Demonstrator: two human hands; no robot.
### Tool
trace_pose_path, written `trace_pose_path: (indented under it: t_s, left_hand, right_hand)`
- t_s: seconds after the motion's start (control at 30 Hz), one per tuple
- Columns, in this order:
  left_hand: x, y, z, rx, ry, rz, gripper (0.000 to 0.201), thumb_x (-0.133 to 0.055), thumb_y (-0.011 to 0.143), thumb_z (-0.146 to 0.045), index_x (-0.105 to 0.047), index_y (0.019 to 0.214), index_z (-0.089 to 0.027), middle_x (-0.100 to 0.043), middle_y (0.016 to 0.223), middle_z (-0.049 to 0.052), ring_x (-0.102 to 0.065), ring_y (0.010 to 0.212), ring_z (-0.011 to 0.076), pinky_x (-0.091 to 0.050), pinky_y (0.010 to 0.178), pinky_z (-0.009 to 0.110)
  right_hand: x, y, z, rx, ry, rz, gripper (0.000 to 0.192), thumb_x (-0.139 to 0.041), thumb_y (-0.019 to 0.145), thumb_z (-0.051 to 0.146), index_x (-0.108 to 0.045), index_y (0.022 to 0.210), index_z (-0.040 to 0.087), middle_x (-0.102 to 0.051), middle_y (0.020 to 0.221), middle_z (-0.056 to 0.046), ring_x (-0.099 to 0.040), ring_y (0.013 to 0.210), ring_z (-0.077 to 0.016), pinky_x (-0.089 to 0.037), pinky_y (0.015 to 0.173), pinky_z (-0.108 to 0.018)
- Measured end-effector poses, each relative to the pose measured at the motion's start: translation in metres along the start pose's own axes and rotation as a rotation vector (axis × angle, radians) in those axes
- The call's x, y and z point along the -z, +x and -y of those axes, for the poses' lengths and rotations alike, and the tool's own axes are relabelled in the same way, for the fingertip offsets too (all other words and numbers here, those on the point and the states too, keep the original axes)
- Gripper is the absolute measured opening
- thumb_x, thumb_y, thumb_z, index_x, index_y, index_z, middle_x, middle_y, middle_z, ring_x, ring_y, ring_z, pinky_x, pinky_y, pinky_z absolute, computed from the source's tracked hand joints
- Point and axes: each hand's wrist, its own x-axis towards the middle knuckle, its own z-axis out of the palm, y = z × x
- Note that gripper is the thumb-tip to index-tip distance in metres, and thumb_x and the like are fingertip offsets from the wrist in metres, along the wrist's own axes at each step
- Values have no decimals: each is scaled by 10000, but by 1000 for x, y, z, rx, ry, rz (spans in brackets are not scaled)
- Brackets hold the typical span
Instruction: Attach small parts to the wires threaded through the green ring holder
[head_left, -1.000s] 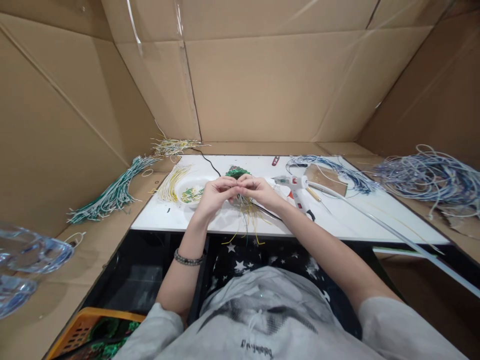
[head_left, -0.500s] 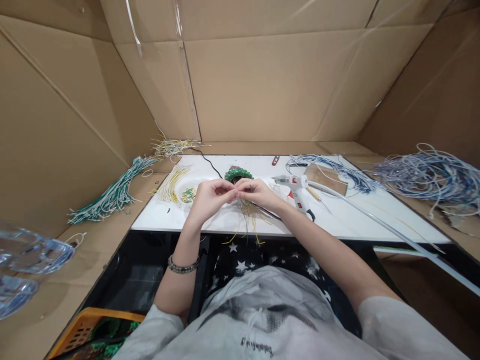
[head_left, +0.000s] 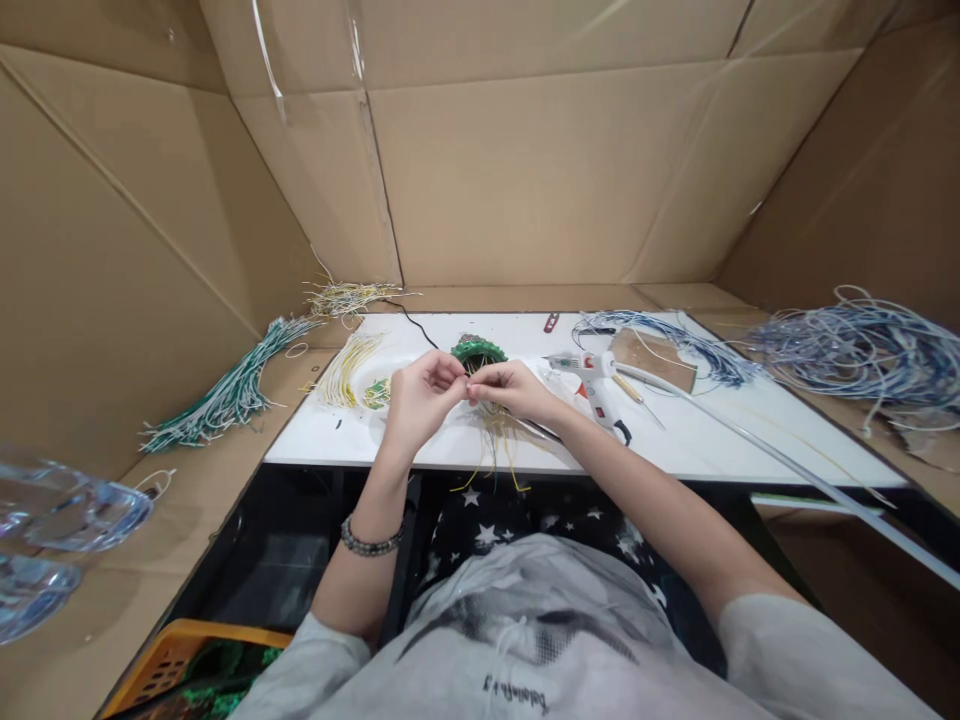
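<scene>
At the middle of the white table my left hand [head_left: 424, 395] and my right hand [head_left: 521, 390] meet at the fingertips, each in a closed pinch. Thin wires [head_left: 498, 432] run by the fingers; the exact strand pinched is mostly hidden. Just behind my hands lies a green, scalloped, dome-like piece [head_left: 478, 346], its dark hollow facing me. Yellow and dark wire ends spread below my hands and hang over the table's front edge. Close to my left hand stands a white dish [head_left: 358, 388] with green and yellow wire bits.
To the right lie a white glue gun [head_left: 592, 368], an awl [head_left: 628, 387] and blue-white wires [head_left: 667, 338]. A red tool [head_left: 551, 322] lies behind. Yellow wires [head_left: 346, 368] and green-white wires [head_left: 232, 390] are left. An orange basket [head_left: 180, 640] stands low left; cardboard walls [head_left: 525, 180] surround the table.
My fingertips have drawn slightly left and lower, and my right fingers have straightened into a narrower pinch. More of the green piece's hollow and its wires now shows.
</scene>
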Motion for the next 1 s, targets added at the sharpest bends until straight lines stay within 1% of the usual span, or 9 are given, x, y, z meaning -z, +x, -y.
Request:
trace_pose_path:
  t_s: [0.1, 0.2, 0.33, 0.43, 0.5, 0.6, 0.7, 0.8, 1.0]
  left_hand:
    - [6, 2, -2, 19, -48, -9, 148, -748, 743, -243, -643, 837, -197, -663, 677, -25, -640, 596, 125, -538, 597, 256]
    - [17, 4, -5, 57, -88, 8, 277, -798, 739, -301, -648, 942, -189, -683, 763, -11, -664, 642, 136, -564, 607, 269]
    - [29, 4, -8, 132, -49, 128, 434, -868, 679, -292, -695, 1059, -173, -710, 859, 15, -669, 662, 140, -558, 573, 262]
    - [27, 3, -8, 172, -30, 230, 383, -857, 709, -294, -745, 1047, -151, -735, 858, 41, -684, 677, 157, -559, 581, 272]
    - [21, 3, -6, 176, -48, 267, 322, -847, 737, -324, -771, 994, -146, -760, 847, 62, -704, 720, 183, -571, 609, 289]
    - [11, 5, 0, 159, -97, 239, 248, -852, 736, -371, -790, 868, -169, -784, 821, 82, -708, 743, 209, -580, 641, 326]
    - [7, 7, 7, 148, -136, 196, 193, -861, 716, -390, -780, 759, -220, -781, 764, 76, -683, 684, 213, -574, 635, 363]
    - [8, 8, 12, 139, -161, 196, 169, -867, 709, -377, -774, 739, -239, -771, 730, 65, -666, 652, 209, -567, 633, 374]
    - [6, 8, 12, 119, -168, 198, 129, -840, 737, -332, -760, 728, -230, -753, 713, 48, -661, 645, 192, -563, 636, 346]
  right_hand:
    - [0, -1, 3, -5, -15, 1, 309, -777, 859, 475, -736, 824, 170, -730, 751, -41, -643, 732, -173, -525, 731, -327]
    - [0, -2, 6, 7, -23, -10, 269, -747, 881, 419, -734, 793, 165, -730, 750, -51, -633, 730, -175, -521, 748, -339]
    - [1, -3, 7, 7, -24, -32, 276, -758, 863, 439, -739, 773, 179, -731, 745, -52, -631, 736, -192, -521, 742, -350]
    - [0, -2, 6, 10, -28, -29, 351, -778, 832, 530, -742, 765, 188, -723, 732, -49, -631, 742, -202, -518, 737, -353]
    - [0, -1, 6, 17, -29, -27, 410, -779, 813, 593, -738, 752, 189, -717, 727, -51, -638, 752, -208, -520, 742, -355]
    - [0, -1, 6, 9, -37, -23, 451, -779, 799, 632, -739, 746, 185, -722, 741, -58, -646, 758, -213, -526, 748, -360]
    - [0, -2, 8, -5, -34, -22, 433, -780, 805, 622, -754, 761, 193, -751, 776, -65, -663, 777, -228, -539, 772, -378]
    - [0, -2, 8, -12, -39, -17, 408, -773, 819, 608, -768, 776, 202, -772, 803, -64, -680, 802, -241, -550, 797, -387]
    - [0, -3, 8, -20, -25, -14, 392, -780, 819, 586, -763, 751, 201, -761, 784, -55, -676, 774, -224, -549, 781, -362]
